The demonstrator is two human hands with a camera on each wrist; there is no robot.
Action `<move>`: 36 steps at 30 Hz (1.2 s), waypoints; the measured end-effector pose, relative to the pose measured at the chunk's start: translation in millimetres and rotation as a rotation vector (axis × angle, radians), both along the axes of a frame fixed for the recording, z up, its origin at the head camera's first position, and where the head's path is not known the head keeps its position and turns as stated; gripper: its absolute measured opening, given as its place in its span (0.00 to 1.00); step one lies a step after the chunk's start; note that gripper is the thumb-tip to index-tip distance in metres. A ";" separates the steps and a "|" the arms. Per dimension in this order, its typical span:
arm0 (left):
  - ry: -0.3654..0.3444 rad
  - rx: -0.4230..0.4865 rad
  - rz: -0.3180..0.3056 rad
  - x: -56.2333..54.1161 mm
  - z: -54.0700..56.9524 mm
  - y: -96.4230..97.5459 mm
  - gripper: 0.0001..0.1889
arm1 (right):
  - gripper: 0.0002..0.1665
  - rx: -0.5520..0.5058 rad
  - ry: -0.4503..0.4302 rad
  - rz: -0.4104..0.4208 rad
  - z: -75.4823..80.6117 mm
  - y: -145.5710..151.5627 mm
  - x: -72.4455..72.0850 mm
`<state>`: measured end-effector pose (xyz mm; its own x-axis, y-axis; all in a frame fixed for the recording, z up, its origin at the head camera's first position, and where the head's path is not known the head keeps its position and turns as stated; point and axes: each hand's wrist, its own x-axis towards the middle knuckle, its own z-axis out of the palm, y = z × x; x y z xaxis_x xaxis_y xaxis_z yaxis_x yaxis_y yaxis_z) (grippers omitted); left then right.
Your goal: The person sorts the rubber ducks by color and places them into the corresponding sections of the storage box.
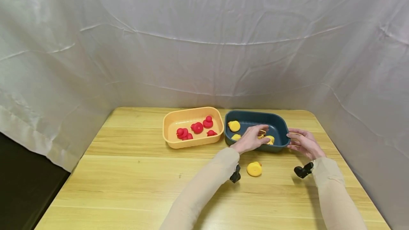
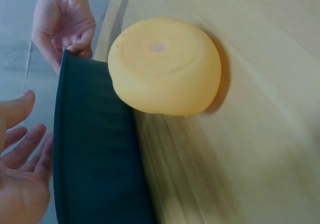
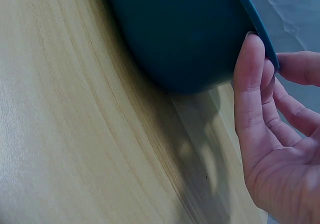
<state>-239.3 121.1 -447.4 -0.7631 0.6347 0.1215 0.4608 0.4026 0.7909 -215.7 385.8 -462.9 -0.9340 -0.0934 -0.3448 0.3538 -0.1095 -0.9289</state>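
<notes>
A dark blue bin (image 1: pixel 278 147) stands at the back right with several yellow rubber ducks (image 1: pixel 234 126) in it. My left hand (image 1: pixel 252 139) reaches over its near rim, thumb and fingers apart, partly covering ducks (image 1: pixel 271 140) below. Nothing shows between those fingers in the left wrist view, where the left hand (image 2: pixel 22 174) is beside the bin wall (image 2: pixel 97 144). At the bin's right end, my right hand (image 1: pixel 303 142) holds the rim; the right wrist view shows the thumb and fingers (image 3: pixel 248 84) there. One yellow duck (image 1: pixel 254 169) lies on the table in front of the bin.
Left of the dark blue bin, almost touching it, stands a light orange bin (image 1: pixel 179 144) with several red rubber ducks (image 1: pixel 197 127). Both are on a wooden table (image 1: pixel 134 180). Pale cloth (image 1: pixel 204 63) hangs behind the table and along its sides.
</notes>
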 end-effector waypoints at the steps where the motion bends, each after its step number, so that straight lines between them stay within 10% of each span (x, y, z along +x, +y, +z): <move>1: -0.002 0.006 0.001 0.0 -0.2 -0.3 0.27 | 0.08 0.000 0.000 0.000 -0.3 0.0 -0.3; 36: 0.144 -0.087 -0.200 47.1 -13.7 -68.9 0.28 | 0.08 0.001 -0.006 -0.002 1.7 -0.1 0.9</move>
